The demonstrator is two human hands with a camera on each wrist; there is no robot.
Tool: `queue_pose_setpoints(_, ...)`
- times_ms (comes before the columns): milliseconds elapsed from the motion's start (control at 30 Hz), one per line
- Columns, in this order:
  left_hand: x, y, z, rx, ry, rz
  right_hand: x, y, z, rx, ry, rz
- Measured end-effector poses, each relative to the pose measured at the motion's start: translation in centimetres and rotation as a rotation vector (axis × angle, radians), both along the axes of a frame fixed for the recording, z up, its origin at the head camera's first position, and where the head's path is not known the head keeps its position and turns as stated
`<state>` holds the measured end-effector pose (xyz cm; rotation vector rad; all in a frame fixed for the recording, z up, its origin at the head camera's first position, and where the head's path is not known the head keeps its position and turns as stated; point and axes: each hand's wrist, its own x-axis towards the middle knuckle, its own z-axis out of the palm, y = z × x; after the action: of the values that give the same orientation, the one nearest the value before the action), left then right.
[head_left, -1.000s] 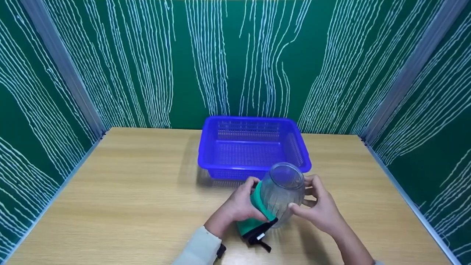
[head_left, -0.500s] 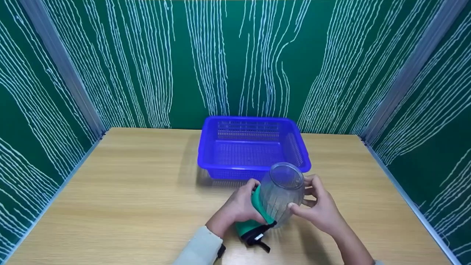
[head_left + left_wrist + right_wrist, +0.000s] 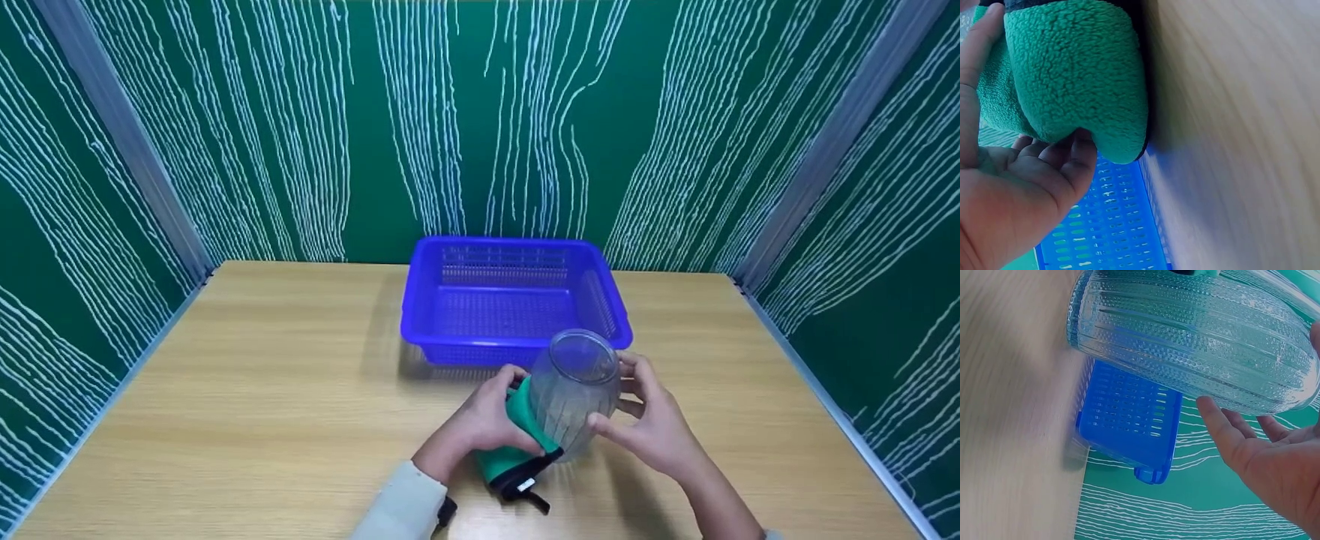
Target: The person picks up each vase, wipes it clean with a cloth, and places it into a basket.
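Note:
A clear ribbed glass jar [image 3: 576, 401] stands near the front of the table, its round mouth facing up. In the right wrist view its embossed side fills the top. My right hand [image 3: 654, 424] grips it from the right, thumb on the near side and fingers behind. My left hand [image 3: 491, 420] holds a folded green fleece cloth [image 3: 504, 463] against the jar's left side. Black edging, a white tag and a black loop show on the cloth. In the left wrist view, fingers [image 3: 1081, 163] curl under the cloth. Whether the jar's base touches the table cannot be told.
A blue plastic basket [image 3: 480, 342] with slotted walls sits just behind the jar, nothing visible in it. The wooden table [image 3: 262, 397] meets green walls with white wavy lines at the back and sides. A small black object [image 3: 447, 512] shows beside the left sleeve.
The cloth and left hand have shifted very slightly at the jar's left side. The jar and right hand stay in nearly the same place.

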<state>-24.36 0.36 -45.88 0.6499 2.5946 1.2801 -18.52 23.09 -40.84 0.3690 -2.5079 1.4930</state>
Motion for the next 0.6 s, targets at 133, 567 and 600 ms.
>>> queue_pose_setpoints(133, -0.1, -0.4, 0.0, 0.066, -0.041, -0.007, -0.1, -0.1, 0.0, 0.010, -0.012, -0.024)
queue_pose_setpoints(567, -0.2, -0.6, 1.1, 0.279, 0.006, -0.004, 0.1, -0.1, 0.2, 0.009, -0.006, -0.001)
queue_pose_setpoints(600, -0.2, -0.6, 1.2, 0.297, 0.010, -0.004, 0.1, -0.1, 0.1, 0.013, -0.003, 0.011)
